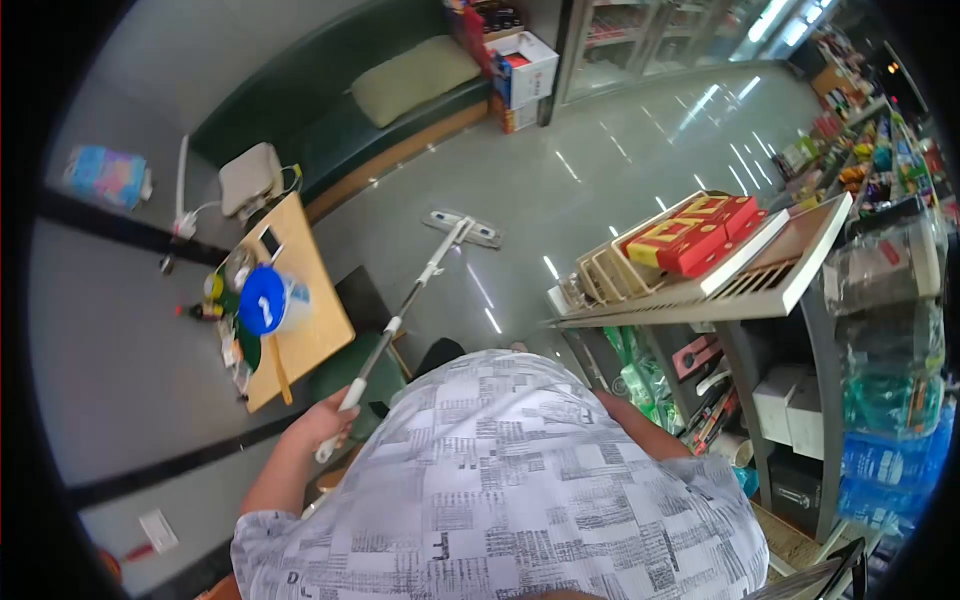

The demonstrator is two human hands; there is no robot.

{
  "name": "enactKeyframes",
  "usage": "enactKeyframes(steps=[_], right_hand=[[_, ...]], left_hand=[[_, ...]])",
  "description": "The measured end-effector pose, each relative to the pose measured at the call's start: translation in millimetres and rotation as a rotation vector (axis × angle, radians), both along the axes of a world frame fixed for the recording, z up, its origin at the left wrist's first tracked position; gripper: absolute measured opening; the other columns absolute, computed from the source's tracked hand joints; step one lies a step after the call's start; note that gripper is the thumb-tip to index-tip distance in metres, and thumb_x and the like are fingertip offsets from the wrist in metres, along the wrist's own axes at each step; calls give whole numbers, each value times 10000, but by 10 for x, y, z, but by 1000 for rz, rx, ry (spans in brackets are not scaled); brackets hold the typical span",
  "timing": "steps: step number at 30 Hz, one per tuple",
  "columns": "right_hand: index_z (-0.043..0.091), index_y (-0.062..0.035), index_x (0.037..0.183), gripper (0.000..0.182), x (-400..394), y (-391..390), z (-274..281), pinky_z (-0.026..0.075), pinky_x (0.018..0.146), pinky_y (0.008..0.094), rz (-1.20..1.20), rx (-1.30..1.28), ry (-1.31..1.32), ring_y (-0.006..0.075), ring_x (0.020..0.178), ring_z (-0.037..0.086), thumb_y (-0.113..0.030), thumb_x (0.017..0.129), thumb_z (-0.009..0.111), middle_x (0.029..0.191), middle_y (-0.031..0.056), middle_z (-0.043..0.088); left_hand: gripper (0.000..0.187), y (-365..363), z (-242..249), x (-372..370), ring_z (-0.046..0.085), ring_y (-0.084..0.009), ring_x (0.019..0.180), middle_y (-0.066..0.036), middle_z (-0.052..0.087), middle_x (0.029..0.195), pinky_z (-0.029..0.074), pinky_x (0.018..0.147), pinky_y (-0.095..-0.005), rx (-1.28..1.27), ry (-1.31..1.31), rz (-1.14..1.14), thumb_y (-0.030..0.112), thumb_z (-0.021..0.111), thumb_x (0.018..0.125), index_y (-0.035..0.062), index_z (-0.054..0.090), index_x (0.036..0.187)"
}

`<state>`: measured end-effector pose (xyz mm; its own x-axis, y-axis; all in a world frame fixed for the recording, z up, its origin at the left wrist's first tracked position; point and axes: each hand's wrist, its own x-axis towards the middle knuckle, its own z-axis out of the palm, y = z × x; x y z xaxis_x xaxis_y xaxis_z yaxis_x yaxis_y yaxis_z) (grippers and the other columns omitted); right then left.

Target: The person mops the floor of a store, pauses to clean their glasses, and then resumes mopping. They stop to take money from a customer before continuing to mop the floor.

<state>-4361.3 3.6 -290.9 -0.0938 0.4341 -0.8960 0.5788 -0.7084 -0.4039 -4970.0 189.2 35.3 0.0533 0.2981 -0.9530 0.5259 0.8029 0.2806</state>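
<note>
My left hand is wrapped round the white grip at the upper end of a flat mop. The mop's metal pole slants away to the upper right. Its flat rectangular head lies on the shiny grey floor. Of my right arm only the forearm shows, beside the shelf unit on the right. The right hand itself is hidden behind my body and the patterned shirt.
Left stands a wooden table with a blue-lidded tub and a phone. Behind are a green bench and cushion. On the right, a counter shelf carries red boxes; goods and glass-door cabinets lie beyond.
</note>
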Motion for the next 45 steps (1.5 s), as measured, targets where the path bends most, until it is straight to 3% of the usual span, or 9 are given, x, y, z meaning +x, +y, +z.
enactKeyframes(steps=[8,15,20,24,31,33,35,36,45], right_hand=[[727,-13,1160,603,-472,1367,-404,534,920,437,-263,47,129,379,1047,700,-509,817,721,1175,241,712],[726,-31,1172,610,-1327,2741,-801,536,933,441,-363,150,45,407,1075,690,-527,817,713,1195,244,705],[724,-24,1179,602,-1289,3844,15,539,944,431,-414,210,-204,405,1079,690,-522,843,690,1176,237,715],[753,-81,1128,385,-977,4498,214,554,911,433,-492,245,-401,376,1015,710,-351,866,670,1085,194,745],[751,-56,1149,472,141,6062,397,548,953,405,-578,308,-375,343,1049,712,-433,871,694,1105,201,748],[749,-59,1158,477,595,6391,349,547,950,406,-581,291,-355,340,1060,709,-440,877,692,1121,197,745],[748,-61,1163,481,1122,6545,355,546,950,406,-539,273,-355,340,1068,706,-447,883,690,1134,194,743],[748,-61,1165,483,1388,6620,379,545,952,406,-496,270,-364,341,1070,705,-450,885,689,1139,194,742],[716,-16,1204,485,3500,7127,299,567,855,369,-834,347,-303,257,939,721,-408,918,700,1085,149,755]], left_hand=[[834,2703,686,-379,595,-144,612,-74,664,920,543,527,-336,167,205,-707,148,737,893,228,330,1617],[757,5447,742,-370,578,-133,560,-41,615,752,501,498,-319,75,249,-863,147,665,964,246,312,1626],[634,6743,356,-86,507,-128,512,-26,546,710,461,469,-311,23,135,-779,206,581,1040,253,324,1618],[590,7236,-152,396,501,-126,564,-17,524,720,466,498,-326,-53,-55,-649,262,554,1063,319,335,1608],[606,7515,-1063,1646,559,-142,613,-38,569,772,507,532,-352,9,-66,-653,302,575,1055,333,329,1609],[549,7649,-1699,1821,617,-164,822,-63,637,959,531,703,-356,-72,-226,-353,244,583,1051,234,402,1569],[439,7713,-2039,2178,627,-179,1114,-80,686,1245,510,951,-325,-300,-409,281,158,576,1053,86,543,1484],[449,7697,-1996,2436,630,-181,1113,-82,687,1243,511,952,-326,-276,-425,304,161,581,1050,90,535,1491],[549,8251,-977,4662,653,-198,1103,-103,696,1226,521,958,-341,16,-119,-428,184,626,1025,128,462,1546]])
